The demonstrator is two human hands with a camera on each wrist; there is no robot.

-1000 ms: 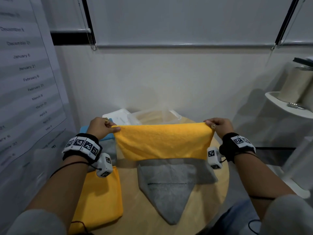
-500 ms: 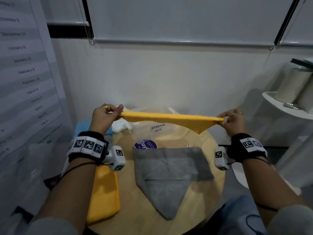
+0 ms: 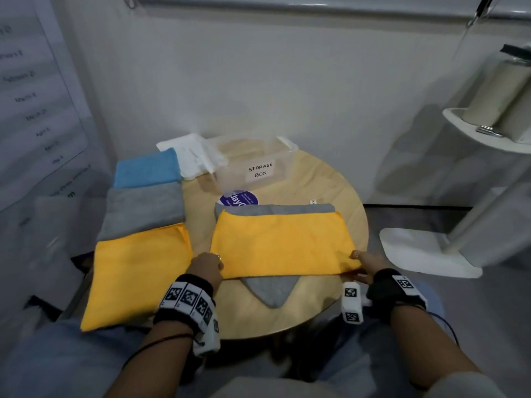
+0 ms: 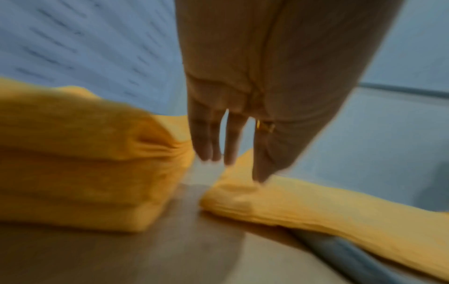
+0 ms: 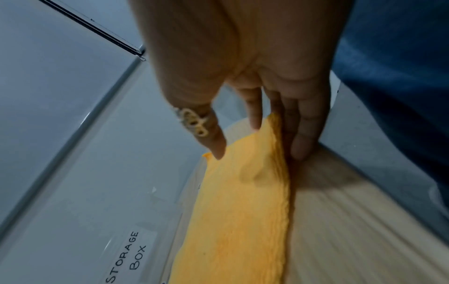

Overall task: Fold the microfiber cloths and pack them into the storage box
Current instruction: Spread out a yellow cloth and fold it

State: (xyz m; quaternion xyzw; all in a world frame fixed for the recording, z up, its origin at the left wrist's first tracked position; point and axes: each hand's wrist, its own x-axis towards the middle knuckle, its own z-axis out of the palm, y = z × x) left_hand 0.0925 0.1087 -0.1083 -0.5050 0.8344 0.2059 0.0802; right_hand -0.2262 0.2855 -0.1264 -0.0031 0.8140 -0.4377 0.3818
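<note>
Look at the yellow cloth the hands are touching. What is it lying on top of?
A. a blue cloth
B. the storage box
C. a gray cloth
C: the yellow cloth lies over a gray cloth, whose edges peek out beyond it front and back.

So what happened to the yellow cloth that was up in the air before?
Both hands brought the yellow microfiber cloth down from the air and laid it, folded in half, on the grey cloth on the round table. The left hand and right hand still hold its near corners. The storage box and the folded cloths on the left stayed put.
</note>
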